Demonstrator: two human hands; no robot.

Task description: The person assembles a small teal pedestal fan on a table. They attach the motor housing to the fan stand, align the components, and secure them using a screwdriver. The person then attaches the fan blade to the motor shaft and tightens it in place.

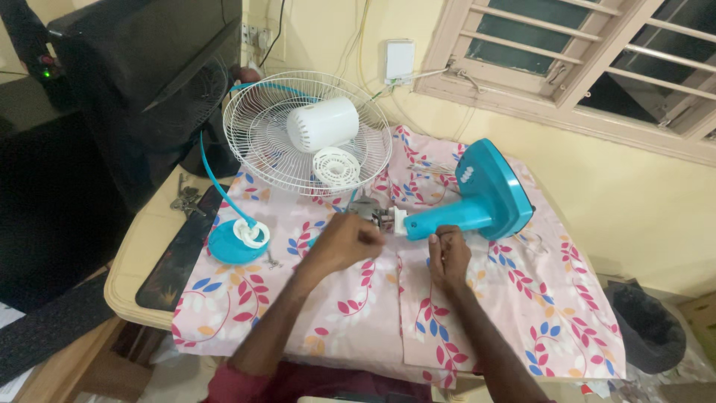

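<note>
Left hand [344, 240] fisted, grip closed beside the small metal motor part [367, 210] at the neck of the teal fan stand [477, 200]; unclear whether anything sits inside that fist. Right hand [448, 254] curled shut just below the stand's neck, touching it. Beyond both grips, white wire fan guard [257, 134] on the floral-clothed tabletop [522, 298]

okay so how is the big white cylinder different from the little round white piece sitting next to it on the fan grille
The white cylinder is larger and taller, lying on its side; the small round white piece is low and flat. The cylinder has a smooth solid wall with slots only at one end; the small piece is slotted all over. Both are white plastic and rest on the white wire grille.
</note>
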